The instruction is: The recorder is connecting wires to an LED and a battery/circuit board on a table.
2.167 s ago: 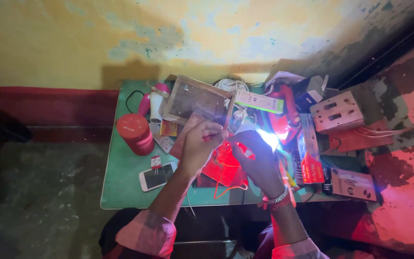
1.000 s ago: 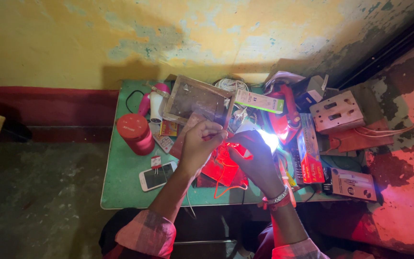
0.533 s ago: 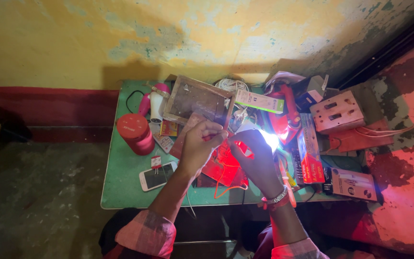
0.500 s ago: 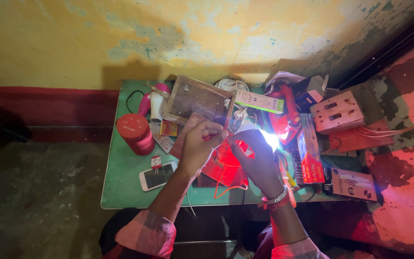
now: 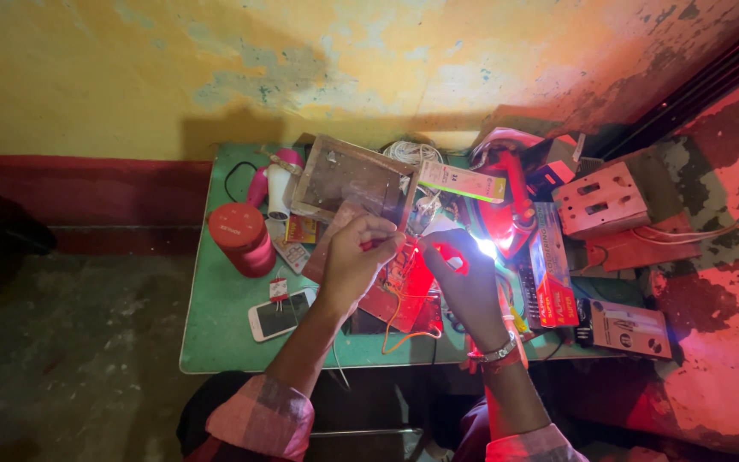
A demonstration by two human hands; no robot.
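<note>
- Far left of the green table (image 5: 215,329): red can (image 5: 239,238) standing upright, white phone (image 5: 280,313) lying flat near the front edge, pink-and-white hair dryer (image 5: 277,181) at the back. Not touching any of these.
- Wooden box (image 5: 351,178) sits behind my hands, tilted, open face up.
- My left hand (image 5: 354,263) is curled tight, thumb and fingers pinched on a thin tool. Only a short red bit shows at my fingertips, so can't tell what kind. Its long axis runs roughly left-right, tip pointing right toward the board.
- The red board (image 5: 399,287) lies flat in the middle of the table, just under and between both hands, w/ an orange wire (image 5: 397,329) looping off its front edge toward me.
- My right hand (image 5: 464,282) is cupped next to a small bright light (image 5: 487,248). Can't tell if it's gripping anything; fingers hide it, glare washes out the rest.
- Progress, my guess: mid-job. Board is out and exposed, tool tip at it, wire loose at one end. Nothing closed up or put back yet.
- Right side: red boxes (image 5: 551,274), a white switch box (image 5: 600,198), cardboard carton (image 5: 630,328), all piled close.
</note>
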